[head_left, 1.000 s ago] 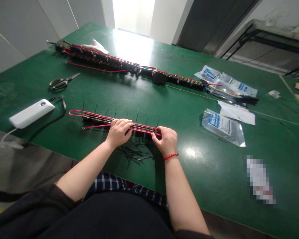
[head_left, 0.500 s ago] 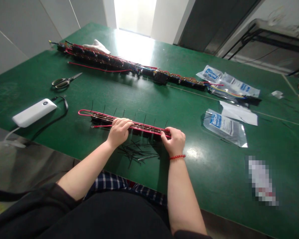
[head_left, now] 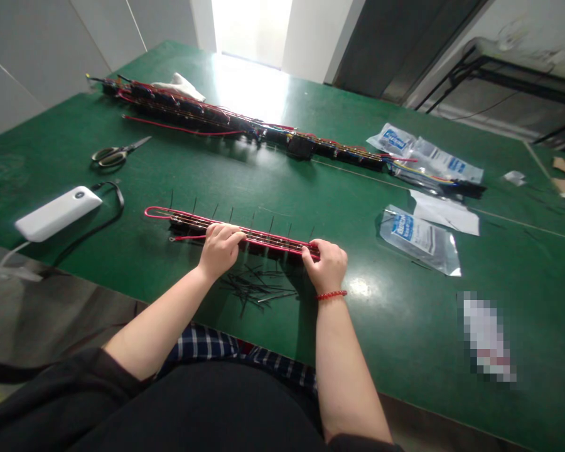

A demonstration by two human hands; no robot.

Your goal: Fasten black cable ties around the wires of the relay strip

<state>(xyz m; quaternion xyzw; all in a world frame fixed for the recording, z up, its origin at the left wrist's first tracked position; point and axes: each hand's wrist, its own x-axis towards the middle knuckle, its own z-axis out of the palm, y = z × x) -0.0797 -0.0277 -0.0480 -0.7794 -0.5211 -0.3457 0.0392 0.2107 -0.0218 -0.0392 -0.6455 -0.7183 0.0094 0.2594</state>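
Observation:
A long black wiring assembly (head_left: 268, 239) with red wires along it lies on the green table (head_left: 395, 333) in front of me. Thin black ties stick up from its far side, and a red wire loops at its left end. My left hand (head_left: 221, 250) is closed round the assembly near its middle. At the right end, my right hand (head_left: 327, 263) grips it between thumb and fingers, a red bead bracelet on that wrist. A loose pile of black ties (head_left: 254, 289) lies just below the assembly, between my forearms.
Behind lies a longer wired assembly (head_left: 188, 113). Scissors (head_left: 113, 156) and a white power bank (head_left: 59, 213) with a cable are at the left. Plastic bags (head_left: 421, 242) and a white paper (head_left: 447, 212) lie at the right, a white cloth (head_left: 181, 86) at the back.
The whole view has shifted slightly, so things on the table appear a little further left. Both hands keep their hold on the wiring assembly.

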